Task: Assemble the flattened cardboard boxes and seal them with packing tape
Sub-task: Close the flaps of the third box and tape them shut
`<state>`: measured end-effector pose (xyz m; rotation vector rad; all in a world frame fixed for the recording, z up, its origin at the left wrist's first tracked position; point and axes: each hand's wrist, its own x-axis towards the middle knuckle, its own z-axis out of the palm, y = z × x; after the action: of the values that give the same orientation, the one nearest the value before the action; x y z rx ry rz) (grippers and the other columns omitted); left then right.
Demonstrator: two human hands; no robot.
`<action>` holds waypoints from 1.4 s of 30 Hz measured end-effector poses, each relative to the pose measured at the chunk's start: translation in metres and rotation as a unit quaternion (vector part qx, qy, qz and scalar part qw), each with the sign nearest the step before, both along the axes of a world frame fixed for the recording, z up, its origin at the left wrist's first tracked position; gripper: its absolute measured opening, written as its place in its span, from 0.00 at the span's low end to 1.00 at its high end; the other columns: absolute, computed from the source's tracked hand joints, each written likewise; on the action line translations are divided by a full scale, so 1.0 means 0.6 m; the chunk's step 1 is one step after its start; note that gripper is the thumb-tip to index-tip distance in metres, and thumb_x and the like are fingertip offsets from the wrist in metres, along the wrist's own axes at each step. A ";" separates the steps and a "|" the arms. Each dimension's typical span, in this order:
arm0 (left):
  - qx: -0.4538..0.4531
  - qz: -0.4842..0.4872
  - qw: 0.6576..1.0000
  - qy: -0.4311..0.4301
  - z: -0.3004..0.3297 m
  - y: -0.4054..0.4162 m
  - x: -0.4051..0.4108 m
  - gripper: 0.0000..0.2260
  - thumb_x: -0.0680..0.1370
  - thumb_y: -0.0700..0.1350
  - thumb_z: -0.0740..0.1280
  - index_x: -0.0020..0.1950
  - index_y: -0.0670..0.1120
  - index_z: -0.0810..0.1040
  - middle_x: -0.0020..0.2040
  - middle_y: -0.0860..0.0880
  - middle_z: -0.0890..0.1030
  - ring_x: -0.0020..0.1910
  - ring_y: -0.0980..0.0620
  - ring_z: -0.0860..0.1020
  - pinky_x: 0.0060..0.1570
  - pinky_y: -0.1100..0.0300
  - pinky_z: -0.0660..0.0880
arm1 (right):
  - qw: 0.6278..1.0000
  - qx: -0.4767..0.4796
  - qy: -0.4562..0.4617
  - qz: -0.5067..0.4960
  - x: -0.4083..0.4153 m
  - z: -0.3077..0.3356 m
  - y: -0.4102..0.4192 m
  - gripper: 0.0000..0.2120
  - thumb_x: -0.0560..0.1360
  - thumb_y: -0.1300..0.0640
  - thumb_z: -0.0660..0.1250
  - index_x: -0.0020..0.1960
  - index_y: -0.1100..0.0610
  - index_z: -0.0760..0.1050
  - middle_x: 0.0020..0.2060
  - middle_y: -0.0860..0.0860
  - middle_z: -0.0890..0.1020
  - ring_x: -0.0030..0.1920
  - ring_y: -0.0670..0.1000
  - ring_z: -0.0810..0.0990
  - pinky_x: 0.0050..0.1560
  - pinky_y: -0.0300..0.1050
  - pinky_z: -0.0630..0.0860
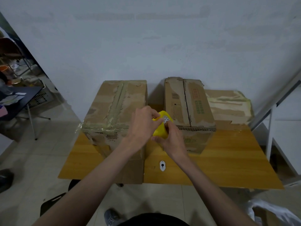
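Both hands meet above the tabletop [228,160], between two boxes. Left hand [143,126]: fingers curled over the top of a yellow tape dispenser [160,128], grip closed on it. Right hand [171,141]: pinching the dispenser's lower part, thumb below. Left box [114,108] taped along its top seam. Middle box [187,108] seam untaped, flaps closed. Third box [228,105] behind, right.

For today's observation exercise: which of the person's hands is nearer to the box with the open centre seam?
Right. The right hand grips the yellow tape dispenser just in front of that box; the left hand holds the dispenser's other side, farther away.
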<state>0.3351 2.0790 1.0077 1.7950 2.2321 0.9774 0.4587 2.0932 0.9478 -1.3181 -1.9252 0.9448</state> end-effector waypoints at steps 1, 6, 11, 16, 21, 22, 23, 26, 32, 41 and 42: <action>0.005 0.002 1.000 -0.002 -0.002 -0.002 0.001 0.10 0.74 0.51 0.75 0.50 0.47 0.87 0.48 0.52 0.85 0.42 0.56 0.80 0.45 0.61 0.78 | 1.000 -0.001 -0.001 0.000 0.000 0.000 -0.002 0.22 0.68 0.50 0.79 0.47 0.56 0.68 0.38 0.46 0.71 0.36 0.43 0.68 0.33 0.41 0.63; 0.011 -0.012 0.999 -0.045 -0.008 -0.006 -0.004 0.06 0.73 0.49 0.77 0.45 0.48 0.86 0.41 0.53 0.83 0.38 0.59 0.77 0.41 0.65 0.76 | 1.000 -0.006 0.012 0.001 -0.001 -0.002 -0.007 0.21 0.67 0.50 0.80 0.46 0.56 0.69 0.39 0.49 0.73 0.36 0.45 0.69 0.33 0.43 0.64; 0.028 -0.035 0.997 -0.056 -0.021 -0.004 -0.007 0.05 0.72 0.45 0.75 0.41 0.49 0.80 0.40 0.54 0.79 0.38 0.61 0.74 0.37 0.71 0.68 | 0.999 -0.016 0.041 0.009 -0.002 0.003 -0.011 0.21 0.68 0.53 0.79 0.44 0.56 0.67 0.35 0.47 0.70 0.34 0.45 0.66 0.32 0.43 0.61; 0.070 -0.029 0.996 -0.054 -0.034 -0.002 0.002 0.07 0.72 0.44 0.74 0.42 0.52 0.77 0.40 0.56 0.76 0.39 0.60 0.73 0.37 0.72 0.65 | 0.998 -0.012 0.060 0.019 0.000 0.016 -0.009 0.18 0.69 0.57 0.78 0.45 0.58 0.67 0.35 0.46 0.70 0.33 0.44 0.66 0.32 0.37 0.64; 0.112 -0.030 0.992 -0.052 -0.040 -0.004 0.013 0.05 0.73 0.43 0.72 0.44 0.49 0.77 0.42 0.54 0.76 0.41 0.59 0.72 0.39 0.70 0.67 | 0.997 0.000 0.066 0.026 0.007 0.022 -0.001 0.18 0.69 0.59 0.78 0.43 0.55 0.67 0.36 0.45 0.71 0.34 0.42 0.68 0.33 0.35 0.65; 0.115 -0.031 0.992 -0.047 -0.042 -0.003 0.014 0.05 0.73 0.43 0.72 0.44 0.49 0.77 0.42 0.54 0.76 0.42 0.58 0.72 0.39 0.69 0.68 | 0.997 0.002 0.069 0.026 0.008 0.022 0.000 0.18 0.68 0.60 0.78 0.42 0.54 0.66 0.35 0.45 0.71 0.34 0.42 0.68 0.33 0.35 0.65; 0.117 -0.033 0.992 -0.044 -0.043 -0.002 0.014 0.05 0.73 0.43 0.72 0.44 0.48 0.77 0.42 0.53 0.76 0.42 0.58 0.72 0.40 0.68 0.68 | 0.997 0.004 0.070 0.027 0.009 0.022 0.001 0.20 0.68 0.61 0.78 0.40 0.52 0.65 0.34 0.45 0.70 0.33 0.42 0.67 0.33 0.34 0.65; 0.113 -0.038 0.992 -0.040 -0.048 0.001 0.012 0.05 0.73 0.42 0.72 0.41 0.47 0.76 0.42 0.53 0.74 0.41 0.57 0.71 0.40 0.69 0.67 | 0.998 0.011 0.060 0.028 0.011 0.018 0.000 0.21 0.68 0.61 0.78 0.40 0.50 0.64 0.34 0.44 0.70 0.34 0.42 0.67 0.34 0.34 0.65; 0.095 -0.051 0.991 -0.078 -0.048 0.008 0.003 0.06 0.74 0.44 0.73 0.44 0.48 0.77 0.43 0.53 0.76 0.42 0.59 0.74 0.41 0.72 0.70 | 0.998 0.015 0.054 0.038 0.021 0.017 0.010 0.19 0.68 0.56 0.79 0.41 0.53 0.67 0.35 0.45 0.70 0.34 0.42 0.67 0.34 0.34 0.65; 0.114 -0.100 0.988 -0.037 -0.030 0.023 -0.014 0.07 0.75 0.48 0.74 0.51 0.48 0.87 0.45 0.55 0.82 0.41 0.61 0.78 0.43 0.69 0.74 | 0.996 -0.004 0.068 0.050 0.034 0.027 0.034 0.20 0.67 0.51 0.80 0.46 0.58 0.71 0.41 0.56 0.78 0.40 0.57 0.76 0.37 0.52 0.71; 0.110 -0.102 0.988 -0.031 -0.024 0.026 -0.017 0.06 0.76 0.47 0.74 0.50 0.48 0.87 0.45 0.55 0.82 0.41 0.61 0.78 0.42 0.68 0.75 | 0.997 -0.004 0.061 0.054 0.036 0.028 0.036 0.21 0.67 0.51 0.80 0.46 0.59 0.71 0.42 0.56 0.78 0.41 0.57 0.76 0.38 0.53 0.71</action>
<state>0.3247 2.0948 0.9932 2.0019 1.9210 1.2569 0.4802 2.1148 0.9649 -1.1433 -1.9157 1.0618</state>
